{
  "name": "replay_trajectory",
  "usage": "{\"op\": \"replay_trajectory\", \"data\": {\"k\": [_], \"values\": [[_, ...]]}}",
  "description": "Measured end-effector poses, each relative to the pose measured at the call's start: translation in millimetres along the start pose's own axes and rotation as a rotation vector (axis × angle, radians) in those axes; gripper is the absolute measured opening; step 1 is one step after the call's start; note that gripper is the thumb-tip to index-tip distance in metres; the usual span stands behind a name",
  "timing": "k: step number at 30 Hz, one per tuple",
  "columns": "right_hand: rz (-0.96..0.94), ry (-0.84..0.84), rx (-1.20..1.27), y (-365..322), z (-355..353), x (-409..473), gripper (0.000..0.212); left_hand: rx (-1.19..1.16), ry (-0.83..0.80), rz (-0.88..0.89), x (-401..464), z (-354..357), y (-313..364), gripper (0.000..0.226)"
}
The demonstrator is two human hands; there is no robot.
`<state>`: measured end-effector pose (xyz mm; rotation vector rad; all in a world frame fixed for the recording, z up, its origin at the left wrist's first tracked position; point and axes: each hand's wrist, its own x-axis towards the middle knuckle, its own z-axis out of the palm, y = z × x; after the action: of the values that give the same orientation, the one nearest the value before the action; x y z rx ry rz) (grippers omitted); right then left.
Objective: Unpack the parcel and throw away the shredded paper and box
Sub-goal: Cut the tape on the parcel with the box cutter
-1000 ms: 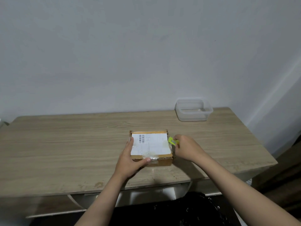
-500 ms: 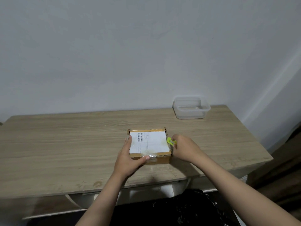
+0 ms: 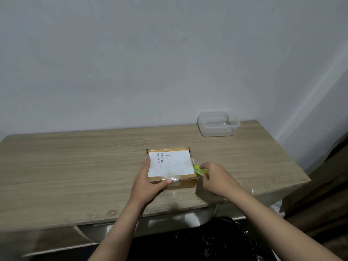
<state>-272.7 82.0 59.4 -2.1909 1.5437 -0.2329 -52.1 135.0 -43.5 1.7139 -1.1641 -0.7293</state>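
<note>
Fingers of the right hand (image 3: 216, 178) clench a green cutter (image 3: 200, 170), its tip touching the right side of the box (image 3: 172, 166), just left of that hand. Left hand (image 3: 148, 181) braces the box's near-left corner, thumb curled along the front. Box lies sealed mid-table (image 3: 75, 166); the cut likely runs along that right edge.
</note>
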Motion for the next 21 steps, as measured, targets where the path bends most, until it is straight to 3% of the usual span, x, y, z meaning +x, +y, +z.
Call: {"op": "replay_trajectory", "data": {"k": [6,10,13,17,21], "values": [[0.012,0.203,0.152,18,2,-14,0.039,-0.020,0.056,-0.013,-10,7,4,0.115],[0.008,0.239,0.236,28,11,-19,0.037,-0.071,0.026,-0.030,-24,4,9,0.108],[-0.004,0.251,0.275,31,18,-20,0.035,0.047,0.036,-0.053,-19,-6,12,0.106],[-0.017,0.303,0.335,31,20,-20,0.034,0.135,-0.171,-0.027,12,-24,15,0.118],[-0.015,0.321,0.373,35,21,-21,0.034,0.142,-0.328,-0.007,27,-32,16,0.105]]}}
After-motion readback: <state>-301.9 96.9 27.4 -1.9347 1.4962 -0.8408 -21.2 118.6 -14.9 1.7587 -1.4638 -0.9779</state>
